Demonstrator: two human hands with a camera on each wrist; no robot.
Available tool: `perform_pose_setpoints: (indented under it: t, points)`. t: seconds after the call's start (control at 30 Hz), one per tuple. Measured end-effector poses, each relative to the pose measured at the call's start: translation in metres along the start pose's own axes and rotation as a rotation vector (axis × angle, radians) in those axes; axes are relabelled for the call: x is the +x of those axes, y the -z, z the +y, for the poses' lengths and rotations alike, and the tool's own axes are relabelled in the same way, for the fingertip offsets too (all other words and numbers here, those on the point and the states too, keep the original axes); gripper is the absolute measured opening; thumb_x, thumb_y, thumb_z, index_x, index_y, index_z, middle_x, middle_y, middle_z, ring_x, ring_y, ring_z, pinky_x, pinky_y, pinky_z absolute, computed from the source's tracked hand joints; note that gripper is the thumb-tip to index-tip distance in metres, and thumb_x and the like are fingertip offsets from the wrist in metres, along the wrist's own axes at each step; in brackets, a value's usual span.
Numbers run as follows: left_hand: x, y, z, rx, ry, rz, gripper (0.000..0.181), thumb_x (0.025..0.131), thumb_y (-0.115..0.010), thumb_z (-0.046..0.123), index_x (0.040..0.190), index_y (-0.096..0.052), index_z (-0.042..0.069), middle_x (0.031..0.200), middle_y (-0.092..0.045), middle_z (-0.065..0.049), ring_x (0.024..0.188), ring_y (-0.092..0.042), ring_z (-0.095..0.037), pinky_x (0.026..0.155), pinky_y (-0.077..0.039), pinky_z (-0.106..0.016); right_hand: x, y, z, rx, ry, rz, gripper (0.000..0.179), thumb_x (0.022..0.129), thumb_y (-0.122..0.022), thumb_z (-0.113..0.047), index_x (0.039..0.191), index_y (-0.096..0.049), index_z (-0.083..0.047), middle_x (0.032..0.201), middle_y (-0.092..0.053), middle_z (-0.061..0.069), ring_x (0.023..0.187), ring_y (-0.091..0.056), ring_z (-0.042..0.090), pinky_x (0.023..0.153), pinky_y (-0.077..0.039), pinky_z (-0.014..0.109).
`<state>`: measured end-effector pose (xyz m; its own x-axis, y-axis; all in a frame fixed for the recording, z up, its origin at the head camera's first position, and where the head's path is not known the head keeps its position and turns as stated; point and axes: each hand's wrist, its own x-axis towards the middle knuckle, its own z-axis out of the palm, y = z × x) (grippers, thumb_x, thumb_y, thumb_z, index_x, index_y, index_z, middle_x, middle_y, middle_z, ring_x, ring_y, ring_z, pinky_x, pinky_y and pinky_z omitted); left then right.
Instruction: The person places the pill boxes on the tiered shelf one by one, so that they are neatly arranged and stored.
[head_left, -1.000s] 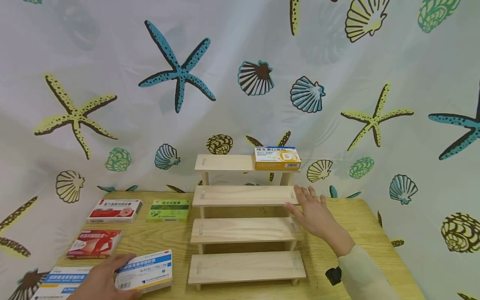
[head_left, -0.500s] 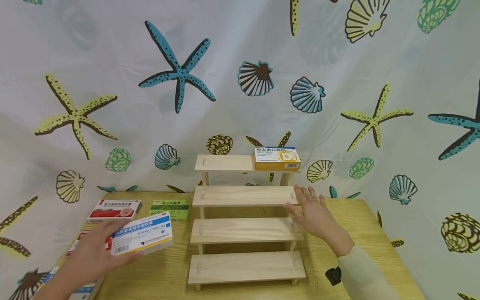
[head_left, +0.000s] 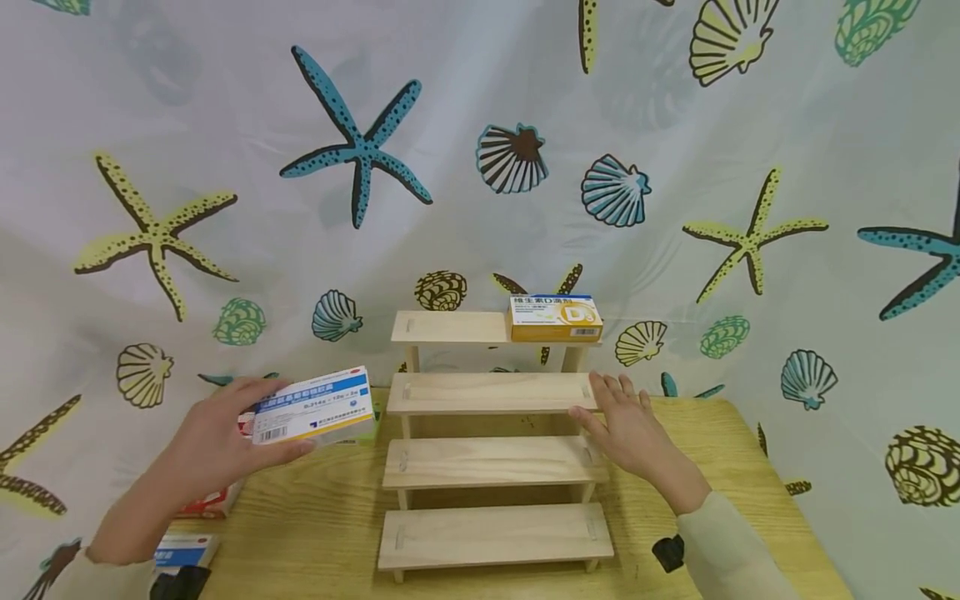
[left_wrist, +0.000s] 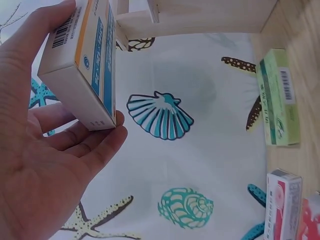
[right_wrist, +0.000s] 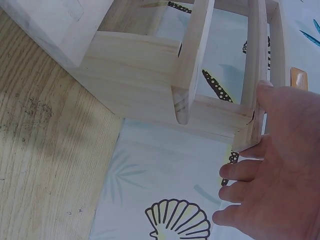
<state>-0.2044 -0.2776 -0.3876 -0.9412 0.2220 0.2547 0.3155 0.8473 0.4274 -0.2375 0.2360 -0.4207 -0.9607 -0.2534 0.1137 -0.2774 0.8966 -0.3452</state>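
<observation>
Gripping a box (head_left: 313, 408) by thumb and fingers, left hand (head_left: 208, 437) is left of the rack (head_left: 491, 462); right hand (head_left: 632, 432) (fingers almost straight) touches its right end.

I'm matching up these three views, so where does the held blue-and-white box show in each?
Head: the blue-and-white box is left of centre, in the left hand.
Left wrist: upper left, cut off by the top edge.
Right wrist: not in it.
Shared landmark: the wooden stand, lower middle in head, along the top in left wrist, upper part in right wrist.
</observation>
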Motion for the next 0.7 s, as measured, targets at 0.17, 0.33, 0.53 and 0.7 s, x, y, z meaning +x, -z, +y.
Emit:
perform_pose_setpoints:
  t: [0.17, 0.33, 0.53, 0.7]
  points:
    - [0.02, 0.001, 0.011, 0.008, -0.022, -0.001, 0.098, 0.078, -0.088, 0.06, 0.151, -0.054, 0.003, 0.143, -0.057, -0.022, 0.107, -0.058, -0.036, 0.08, -0.05, -0.042, 0.001, -0.001, 0.001, -0.002, -0.002, 0.002, 0.078, 0.112, -0.046, -0.049, 0.164, -0.026, 0.005, 0.164, -0.033, 0.036, 0.156, -0.019, 0.059, 0.121, -0.015, 0.079]
    - [0.038, -0.001, 0.02, 0.014, -0.051, 0.01, 0.098, 0.079, -0.087, 0.062, 0.152, -0.053, 0.006, 0.142, -0.059, -0.02, 0.107, -0.061, -0.035, 0.082, -0.053, -0.045, 0.001, -0.004, 0.003, 0.001, -0.009, 0.001, 0.078, 0.111, -0.047, -0.049, 0.164, -0.026, 0.005, 0.164, -0.033, 0.036, 0.155, -0.019, 0.06, 0.121, -0.015, 0.079]
    - [0.058, 0.004, 0.031, 0.0, -0.064, 0.006, 0.098, 0.08, -0.086, 0.06, 0.153, -0.052, 0.003, 0.145, -0.055, -0.023, 0.114, -0.058, -0.04, 0.09, -0.055, -0.057, 0.001, -0.003, 0.003, -0.028, -0.001, 0.014, 0.078, 0.111, -0.047, -0.049, 0.164, -0.027, 0.004, 0.164, -0.034, 0.036, 0.155, -0.019, 0.06, 0.12, -0.016, 0.08]
    - [0.073, 0.01, 0.041, 0.01, -0.074, 0.001, 0.1, 0.08, -0.085, 0.061, 0.153, -0.052, 0.003, 0.137, -0.058, -0.022, 0.11, -0.056, -0.037, 0.086, -0.053, -0.051, 0.001, -0.001, 0.002, -0.051, 0.004, 0.016, 0.076, 0.111, -0.047, -0.049, 0.164, -0.028, 0.004, 0.164, -0.034, 0.036, 0.155, -0.019, 0.06, 0.12, -0.015, 0.081]
